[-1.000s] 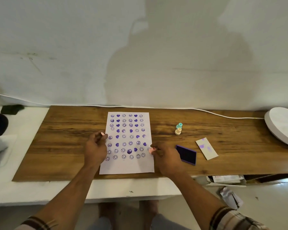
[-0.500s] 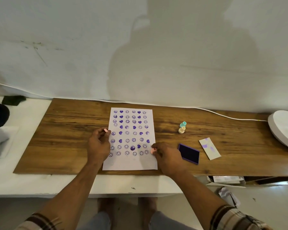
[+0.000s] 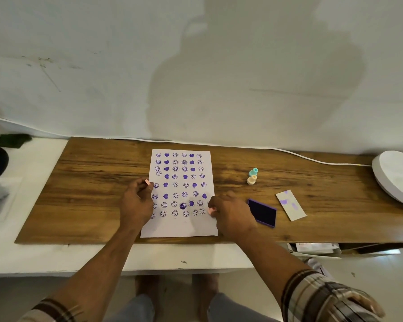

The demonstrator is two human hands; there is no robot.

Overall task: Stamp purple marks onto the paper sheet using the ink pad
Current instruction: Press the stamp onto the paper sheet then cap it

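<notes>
A white paper sheet (image 3: 181, 225) lies on the wooden board (image 3: 91, 194), covered with rows of purple smileys and hearts. My left hand (image 3: 136, 203) rests on the sheet's left edge and pinches a small pink stamp (image 3: 147, 181). My right hand (image 3: 233, 214) sits at the sheet's right edge, its fingers closed on another pink stamp (image 3: 211, 210) that touches the paper. Just right of that hand lies the purple ink pad (image 3: 263, 212), open.
The ink pad's lid (image 3: 290, 205), smeared with purple, lies right of the pad. A teal stamp (image 3: 253, 171) and a beige stamp (image 3: 251, 180) stand behind it. A round white slab (image 3: 396, 177) overhangs the board's right end. A white cable (image 3: 289, 151) runs along the wall.
The camera view shifted slightly, so the sheet sits further right and higher in frame. Both hands stay at the sheet's edges with their stamps.
</notes>
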